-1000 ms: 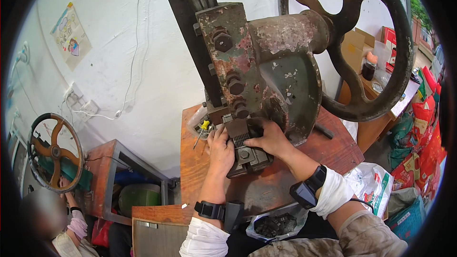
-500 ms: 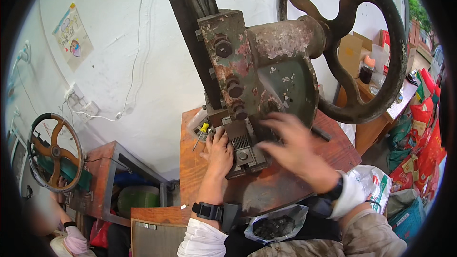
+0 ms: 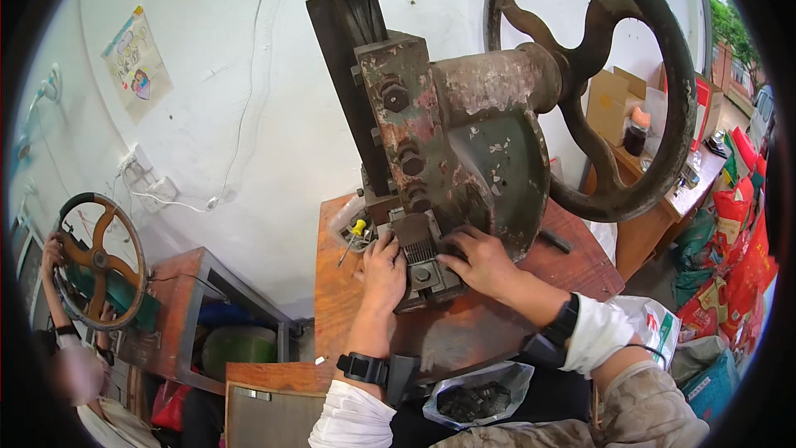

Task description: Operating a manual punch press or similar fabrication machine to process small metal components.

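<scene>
- Head view: since half a second ago, the right hand [image 3: 481,261] has returned to the slotted metal fixture [image 3: 421,264]; a co-worker's hand [image 3: 52,251] now grips the smaller wheel [image 3: 100,260].
- Print, too small to read, marks the red sacks [image 3: 734,228] and wall sheet [image 3: 137,64].
- At the fixture's left, the left hand [image 3: 384,275] bends its fingers, close together.
- Right fingers angle in opposite; whether either hand pinches anything, I cannot tell.
- Fixture's place: beneath the press [image 3: 396,129], on the wooden table [image 3: 342,274].

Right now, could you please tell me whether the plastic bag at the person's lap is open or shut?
Open: the plastic bag has its mouth spread wide, and dark pieces show inside.
</scene>
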The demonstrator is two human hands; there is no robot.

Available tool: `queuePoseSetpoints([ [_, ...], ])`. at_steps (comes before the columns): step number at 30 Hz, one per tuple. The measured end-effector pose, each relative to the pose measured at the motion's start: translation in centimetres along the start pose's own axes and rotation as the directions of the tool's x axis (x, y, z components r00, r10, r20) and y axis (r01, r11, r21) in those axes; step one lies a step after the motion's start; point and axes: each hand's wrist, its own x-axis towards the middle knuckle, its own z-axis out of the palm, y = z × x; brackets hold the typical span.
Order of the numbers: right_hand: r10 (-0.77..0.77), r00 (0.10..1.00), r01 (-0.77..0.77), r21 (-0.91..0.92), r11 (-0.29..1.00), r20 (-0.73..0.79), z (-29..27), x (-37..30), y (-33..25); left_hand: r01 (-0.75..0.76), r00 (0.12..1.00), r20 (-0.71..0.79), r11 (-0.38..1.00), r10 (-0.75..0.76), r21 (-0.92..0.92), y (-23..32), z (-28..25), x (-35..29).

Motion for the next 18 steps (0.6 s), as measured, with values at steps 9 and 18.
queuePoseSetpoints([
  [9, 0.174, 0.985, -0.174, -0.006, 0.985, -0.006, 2.1, 0.7, 0.4, 0.131, 0.991, 0.009, 0.971, -0.132, -0.202, 2.4, -1.1, -0.4],
  [18, 0.288, 0.958, -0.287, -0.12, 0.95, -0.009, 2.8, 1.6, -1.0, 0.055, 0.984, -0.131, 0.914, -0.117, -0.402, 0.6, 0.1, -0.7],
])
